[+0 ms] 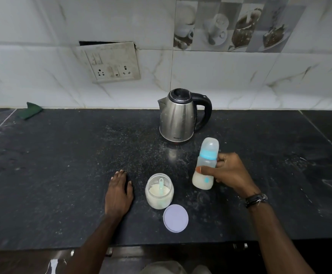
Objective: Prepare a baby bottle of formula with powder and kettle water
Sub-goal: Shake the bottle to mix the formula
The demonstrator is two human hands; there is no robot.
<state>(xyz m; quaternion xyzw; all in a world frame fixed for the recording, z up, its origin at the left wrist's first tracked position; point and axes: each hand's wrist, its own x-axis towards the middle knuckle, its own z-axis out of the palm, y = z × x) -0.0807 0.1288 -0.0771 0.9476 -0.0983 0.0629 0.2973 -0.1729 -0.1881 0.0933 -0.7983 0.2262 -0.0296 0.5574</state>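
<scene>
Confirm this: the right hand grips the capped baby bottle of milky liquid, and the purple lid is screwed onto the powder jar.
One thing is wrong. The head view shows the round purple lid lying on the black counter beside the open glass powder jar. The right hand does grip the capped baby bottle.

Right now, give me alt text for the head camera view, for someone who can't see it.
On a black stone counter, a person's right hand grips a capped baby bottle partly filled with milky formula, while the left hand rests flat. Between them stands an open jar of formula powder with a scoop inside, its lilac lid lying beside it; a steel electric kettle stands behind.
</scene>
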